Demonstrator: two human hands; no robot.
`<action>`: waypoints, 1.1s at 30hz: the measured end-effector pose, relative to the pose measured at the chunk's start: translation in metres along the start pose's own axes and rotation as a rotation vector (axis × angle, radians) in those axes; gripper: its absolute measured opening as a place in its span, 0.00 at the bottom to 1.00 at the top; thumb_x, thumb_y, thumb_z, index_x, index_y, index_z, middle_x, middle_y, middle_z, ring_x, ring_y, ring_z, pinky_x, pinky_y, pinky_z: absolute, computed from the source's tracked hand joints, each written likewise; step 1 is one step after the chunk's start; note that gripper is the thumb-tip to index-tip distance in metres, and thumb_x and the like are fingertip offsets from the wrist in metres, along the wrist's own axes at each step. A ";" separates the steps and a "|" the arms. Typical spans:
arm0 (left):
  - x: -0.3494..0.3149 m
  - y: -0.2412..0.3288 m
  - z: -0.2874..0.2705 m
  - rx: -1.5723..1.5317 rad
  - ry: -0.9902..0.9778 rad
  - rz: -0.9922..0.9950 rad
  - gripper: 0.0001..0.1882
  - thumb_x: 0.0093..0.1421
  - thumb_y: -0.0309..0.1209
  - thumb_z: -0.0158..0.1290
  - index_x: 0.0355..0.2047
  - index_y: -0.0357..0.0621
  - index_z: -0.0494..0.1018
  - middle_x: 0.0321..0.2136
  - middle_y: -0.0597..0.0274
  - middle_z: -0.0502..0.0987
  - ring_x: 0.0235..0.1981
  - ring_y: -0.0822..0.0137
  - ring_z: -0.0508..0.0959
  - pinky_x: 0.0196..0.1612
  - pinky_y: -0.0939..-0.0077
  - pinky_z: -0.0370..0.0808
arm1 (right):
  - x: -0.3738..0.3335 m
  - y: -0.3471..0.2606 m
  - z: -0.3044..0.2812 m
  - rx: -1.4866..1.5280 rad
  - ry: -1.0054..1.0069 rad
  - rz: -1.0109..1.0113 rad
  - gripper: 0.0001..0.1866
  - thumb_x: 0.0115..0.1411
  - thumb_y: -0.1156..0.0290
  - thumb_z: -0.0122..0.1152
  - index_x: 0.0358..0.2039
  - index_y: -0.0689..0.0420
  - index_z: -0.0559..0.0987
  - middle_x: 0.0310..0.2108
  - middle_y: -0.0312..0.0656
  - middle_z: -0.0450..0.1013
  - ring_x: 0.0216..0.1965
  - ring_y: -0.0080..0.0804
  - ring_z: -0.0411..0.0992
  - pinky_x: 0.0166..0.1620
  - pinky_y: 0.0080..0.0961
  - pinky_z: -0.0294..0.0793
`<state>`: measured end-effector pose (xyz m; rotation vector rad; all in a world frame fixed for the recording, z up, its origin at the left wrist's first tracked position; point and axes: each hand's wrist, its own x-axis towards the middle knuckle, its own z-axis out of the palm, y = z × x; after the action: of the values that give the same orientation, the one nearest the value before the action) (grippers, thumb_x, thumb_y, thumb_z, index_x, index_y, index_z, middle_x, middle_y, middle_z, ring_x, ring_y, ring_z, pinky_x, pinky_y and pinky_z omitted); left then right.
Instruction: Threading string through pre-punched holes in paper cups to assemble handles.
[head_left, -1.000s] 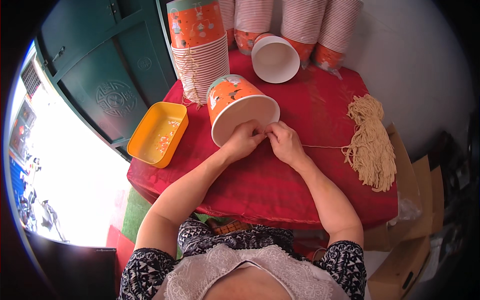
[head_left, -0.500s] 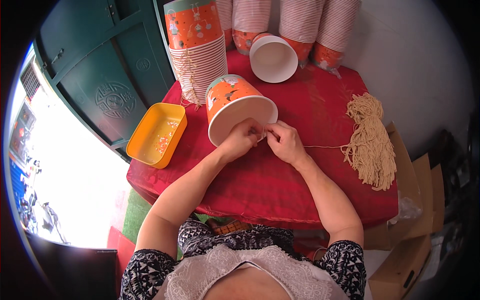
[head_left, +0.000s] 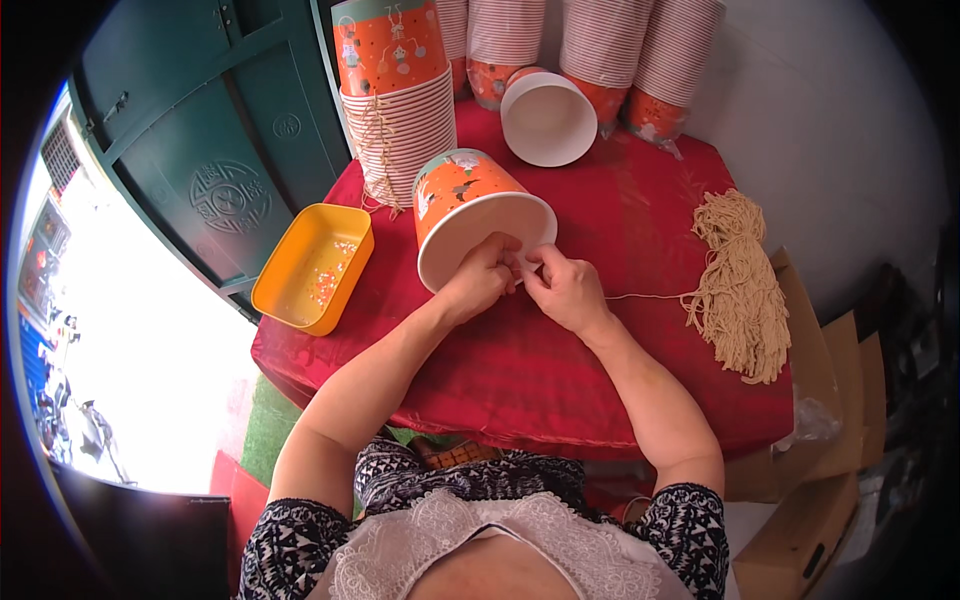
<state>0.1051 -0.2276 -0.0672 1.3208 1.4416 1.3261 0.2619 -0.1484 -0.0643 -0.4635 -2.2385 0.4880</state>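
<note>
An orange printed paper bucket (head_left: pixel 478 190) lies tipped on the table, its white open mouth toward me. At the near right part of its rim, my left hand (head_left: pixel 484 272) is closed, fingertips just in front of the opening, pinching a thin beige string. Right beside it, my right hand (head_left: pixel 566 287) pinches the same string between thumb and forefinger. That string (head_left: pixel 645 296) runs right from my right hand to a thick bundle of beige strings (head_left: pixel 742 290). The exact crossing of the string between my fingertips is too small to make out.
A yellow plastic tub (head_left: pixel 318 270) with small orange and white bits stands at the left. Behind it rises a stack of buckets (head_left: pixel 402 130) with strings hanging down. Another bucket (head_left: pixel 549 118) lies at the back, before several wrapped stacks. A red cloth (head_left: pixel 600 390) covers the table.
My right hand's fingers have shifted slightly down and left, nearer to my left fingertips. The bucket stays in place.
</note>
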 end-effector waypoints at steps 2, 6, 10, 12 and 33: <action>0.001 -0.002 -0.001 0.000 -0.017 -0.011 0.23 0.52 0.15 0.38 0.51 0.31 0.63 0.34 0.57 0.72 0.28 0.71 0.72 0.32 0.78 0.71 | -0.001 0.005 0.007 -0.017 -0.011 -0.013 0.06 0.56 0.73 0.61 0.31 0.60 0.74 0.17 0.47 0.73 0.19 0.42 0.75 0.23 0.35 0.71; 0.001 0.000 -0.001 0.046 -0.018 -0.002 0.22 0.54 0.16 0.40 0.51 0.31 0.63 0.34 0.57 0.72 0.28 0.71 0.72 0.31 0.78 0.71 | -0.001 0.012 0.011 -0.105 -0.076 -0.006 0.04 0.58 0.74 0.59 0.30 0.60 0.74 0.20 0.51 0.74 0.24 0.49 0.76 0.25 0.40 0.74; -0.001 0.003 0.005 0.080 0.068 0.037 0.14 0.57 0.21 0.47 0.45 0.33 0.67 0.30 0.59 0.73 0.26 0.72 0.73 0.28 0.79 0.71 | 0.000 0.016 0.014 -0.048 -0.023 0.035 0.04 0.59 0.75 0.57 0.29 0.61 0.73 0.20 0.51 0.74 0.24 0.50 0.76 0.25 0.40 0.74; 0.001 0.000 0.001 0.142 0.032 0.026 0.10 0.58 0.22 0.49 0.41 0.34 0.69 0.28 0.61 0.73 0.25 0.73 0.73 0.27 0.80 0.71 | 0.001 0.018 0.014 -0.003 -0.013 0.044 0.04 0.59 0.76 0.56 0.29 0.61 0.73 0.20 0.52 0.74 0.24 0.50 0.76 0.25 0.40 0.74; 0.001 -0.001 0.007 0.235 0.066 0.049 0.06 0.55 0.23 0.55 0.34 0.34 0.74 0.26 0.62 0.76 0.25 0.73 0.74 0.29 0.77 0.72 | 0.008 -0.007 -0.016 0.407 -0.159 0.061 0.05 0.64 0.78 0.46 0.37 0.61 0.72 0.18 0.43 0.68 0.21 0.34 0.71 0.28 0.30 0.72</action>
<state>0.1111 -0.2250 -0.0688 1.4831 1.6607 1.2719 0.2683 -0.1477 -0.0458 -0.2869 -2.2001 1.0172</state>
